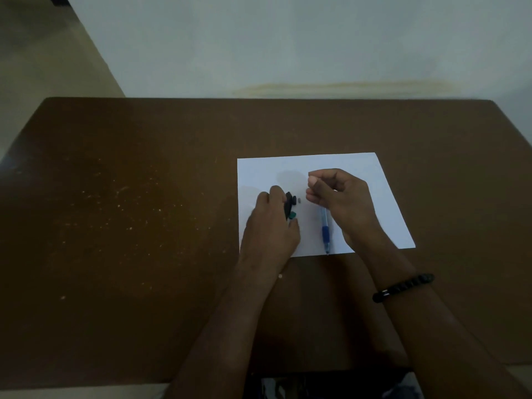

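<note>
Surface: brown table (144, 197) against a pale wall, white paper (259, 174) lying right of centre.
Left hand (270, 226): on the paper, fingers curled round a black piece (288, 205) with a teal tab (292, 215).
Right hand (339, 197): raised over the paper, fingertips drawn together against the thumb; cannot tell whether they pinch anything.
Grey bit (299, 200): on the paper between the hands.
Pen (325, 228): blue, lying on the paper below the right hand.
Bracelet (403, 286): dark beads, right wrist.
</note>
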